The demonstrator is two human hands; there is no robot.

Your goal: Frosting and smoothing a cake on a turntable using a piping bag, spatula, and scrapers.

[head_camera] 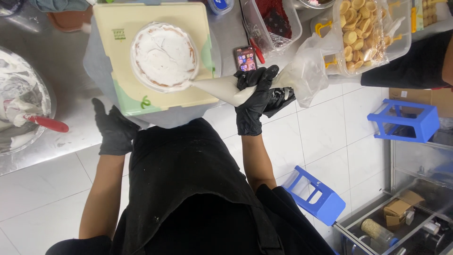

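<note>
Piping looks under way: the right hand (pixel 255 97) has its fingers clamped on the piping bag (pixel 226 89), nozzle at the cake (pixel 163 55) rim's five o'clock, while the left hand (pixel 113 130) (fingers apart, holding nothing) rests at the turntable (pixel 101 66) edge, so steady squeezing and turning seem called for.

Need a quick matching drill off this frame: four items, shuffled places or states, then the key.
Items
1. piping bag
2. cake
3. phone
4. red-handled spatula

Places or states
A. in the bowl of cream at far left
B. gripped by the right hand
C. lying on the steel counter, screen lit
D. on the pale square board, top covered in white cream

Pairs: 1-B, 2-D, 3-C, 4-A
</note>
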